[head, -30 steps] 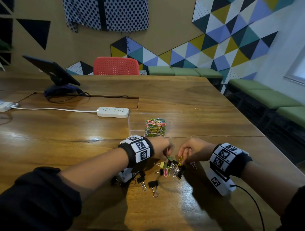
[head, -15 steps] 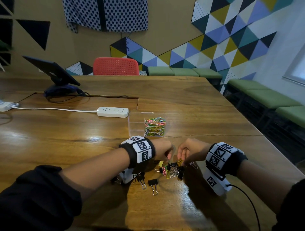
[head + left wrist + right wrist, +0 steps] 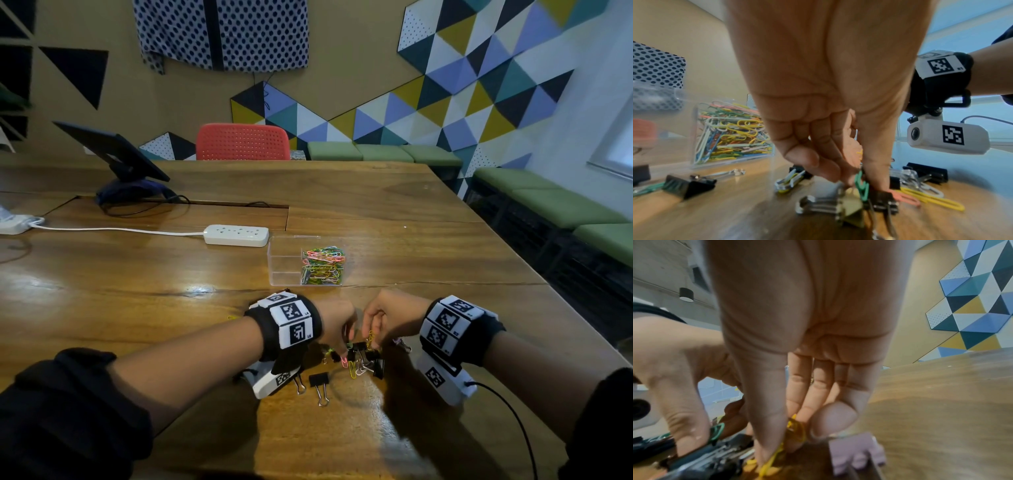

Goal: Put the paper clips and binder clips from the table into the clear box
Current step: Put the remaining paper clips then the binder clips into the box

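A small pile of black binder clips (image 3: 365, 356) and coloured paper clips (image 3: 352, 370) lies near the table's front edge. My left hand (image 3: 344, 341) reaches down into it and pinches a green paper clip (image 3: 861, 185) between thumb and fingers. My right hand (image 3: 371, 334) sits just to the right, fingers and thumb pinching yellow paper clips (image 3: 795, 428). The clear box (image 3: 286, 261) stands behind the hands, its right compartment full of coloured paper clips (image 3: 322, 265). A lilac binder clip (image 3: 857, 451) lies beside my right hand.
Two more black binder clips (image 3: 319, 383) lie in front of my left wrist. A white power strip (image 3: 236, 235) with its cable lies left of the box. A tablet on a stand (image 3: 116, 154) sits far left, and a red chair (image 3: 242, 142) stands beyond the table.
Both hands stayed over the clip pile, shifting only slightly toward each other. The fingers have closed on paper clips in the pile.
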`<act>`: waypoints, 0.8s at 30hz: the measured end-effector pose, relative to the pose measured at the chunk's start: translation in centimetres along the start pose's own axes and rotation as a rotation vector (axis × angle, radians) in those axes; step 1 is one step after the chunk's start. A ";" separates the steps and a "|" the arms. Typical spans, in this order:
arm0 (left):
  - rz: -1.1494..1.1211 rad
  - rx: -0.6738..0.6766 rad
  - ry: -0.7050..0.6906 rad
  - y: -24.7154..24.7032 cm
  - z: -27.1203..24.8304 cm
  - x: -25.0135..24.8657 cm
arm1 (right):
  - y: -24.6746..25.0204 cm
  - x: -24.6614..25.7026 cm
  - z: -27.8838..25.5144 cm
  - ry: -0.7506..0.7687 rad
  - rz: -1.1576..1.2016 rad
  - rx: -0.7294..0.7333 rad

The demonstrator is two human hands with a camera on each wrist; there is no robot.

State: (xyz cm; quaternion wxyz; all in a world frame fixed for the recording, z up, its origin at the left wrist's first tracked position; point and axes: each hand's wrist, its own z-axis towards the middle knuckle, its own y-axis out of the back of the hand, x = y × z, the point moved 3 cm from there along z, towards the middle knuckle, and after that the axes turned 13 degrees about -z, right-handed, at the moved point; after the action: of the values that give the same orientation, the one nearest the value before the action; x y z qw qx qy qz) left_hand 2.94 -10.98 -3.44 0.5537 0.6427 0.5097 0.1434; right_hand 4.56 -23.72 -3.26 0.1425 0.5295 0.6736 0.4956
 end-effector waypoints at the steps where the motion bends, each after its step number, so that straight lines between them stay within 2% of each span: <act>1: -0.009 0.005 0.004 -0.1 0.0 -0.1 | -0.1 0.1 0.0 -0.012 -0.002 0.006; 8: -0.037 0.058 0.016 -0.3 -0.1 -0.1 | -0.1 0.1 -0.3 -0.059 -0.035 0.030; 16: -0.076 -0.006 -0.009 0.4 -0.2 0.5 | -0.3 0.6 -0.4 -0.065 -0.254 0.000; 24: -0.107 -0.012 -0.051 0.7 -0.8 0.5 | -0.2 0.5 -0.8 -0.056 -0.245 -0.053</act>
State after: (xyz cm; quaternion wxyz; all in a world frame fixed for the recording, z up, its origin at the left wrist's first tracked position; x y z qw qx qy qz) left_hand 2.90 -10.04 -2.74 0.5772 0.6148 0.5280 0.1001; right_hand 3.70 -23.70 -2.95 0.2348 0.4528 0.7157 0.4771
